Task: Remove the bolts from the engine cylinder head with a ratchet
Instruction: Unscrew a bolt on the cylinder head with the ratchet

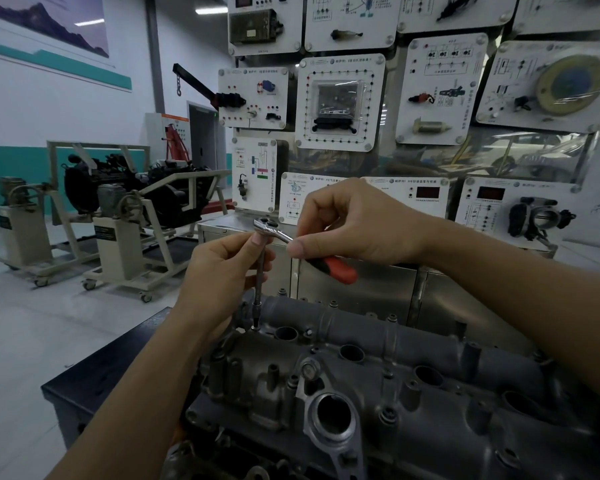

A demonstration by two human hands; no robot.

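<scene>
Head view showed a cast grey metal cylinder head (378,368), rough and matte, pitted with round bores and studs, lying on a dark surface (94,375). Behind it stood steel cabinets and a wall of white panels (340,105) with mounted car parts. To the left, engines sat on wheeled stands (125,251) on a pale floor.

A shiny chrome ratchet (269,228) was held above the head's far left corner. Its handle ran down to the right, ending in a red grip (336,268). A slim extension (260,282) stood nearly upright beneath it, its tip on a bolt (255,328). The left hand (219,275) pinched the extension just under the ratchet. The right hand (347,223) gripped the handle.
</scene>
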